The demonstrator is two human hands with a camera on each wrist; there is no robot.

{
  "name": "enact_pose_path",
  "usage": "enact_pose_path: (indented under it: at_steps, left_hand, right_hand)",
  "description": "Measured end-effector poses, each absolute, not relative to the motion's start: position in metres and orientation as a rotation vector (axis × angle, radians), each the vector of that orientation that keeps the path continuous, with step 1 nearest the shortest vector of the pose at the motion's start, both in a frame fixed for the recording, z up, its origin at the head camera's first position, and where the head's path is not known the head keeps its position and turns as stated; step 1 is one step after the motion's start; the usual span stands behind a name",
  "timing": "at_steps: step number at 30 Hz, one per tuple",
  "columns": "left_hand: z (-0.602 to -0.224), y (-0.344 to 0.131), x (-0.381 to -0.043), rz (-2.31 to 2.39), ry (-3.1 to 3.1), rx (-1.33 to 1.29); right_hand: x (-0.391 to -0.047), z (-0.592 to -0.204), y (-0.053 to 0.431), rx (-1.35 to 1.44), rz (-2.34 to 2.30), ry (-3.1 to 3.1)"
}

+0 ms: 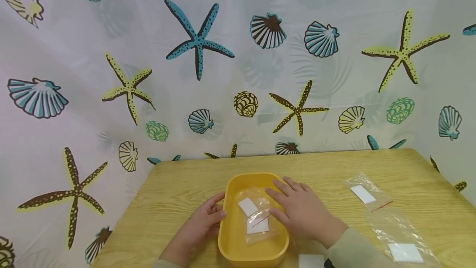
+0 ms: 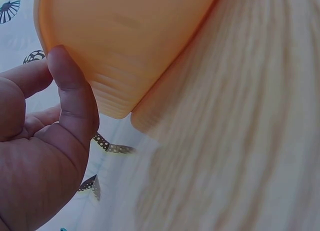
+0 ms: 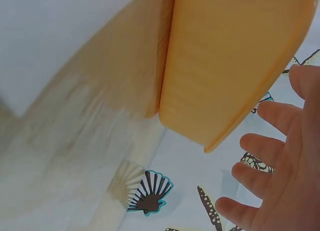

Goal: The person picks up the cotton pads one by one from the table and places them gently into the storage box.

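A yellow plastic tub (image 1: 232,237) with rounded corners stands on the table. Inside it lie clear zip bags (image 1: 253,241) with white rectangular pieces (image 1: 258,225) in them. My left hand (image 1: 201,222) holds the tub's left side; in the left wrist view its thumb (image 2: 72,91) lies against the outer wall near the rim. Over the right rim hovers my right hand (image 1: 303,208), its fingers spread and reaching above the tub's inside. The right wrist view shows those fingers (image 3: 265,146) apart and holding nothing, beside the tub's wall (image 3: 225,66).
To the right on the wooden table (image 1: 178,189) lie two more clear bags, one farther back (image 1: 362,194) and one nearer (image 1: 405,253), each with a white piece. Another white piece (image 1: 310,261) shows below my right forearm. A shell-and-starfish curtain (image 1: 238,65) hangs behind.
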State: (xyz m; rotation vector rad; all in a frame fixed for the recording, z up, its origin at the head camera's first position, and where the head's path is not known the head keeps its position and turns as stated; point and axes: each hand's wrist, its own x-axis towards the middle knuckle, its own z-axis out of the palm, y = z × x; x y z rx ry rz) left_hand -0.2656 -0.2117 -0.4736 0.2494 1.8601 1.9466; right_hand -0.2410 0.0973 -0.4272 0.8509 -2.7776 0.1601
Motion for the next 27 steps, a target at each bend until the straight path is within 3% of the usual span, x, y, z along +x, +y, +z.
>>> enact_pose_path:
  at_steps: [27]
  left_hand:
    - [-0.474,-0.213,-0.268,1.929,1.844,0.261]
  right_hand:
    - [-0.256,-0.422,0.154,0.737,0.183,-2.736]
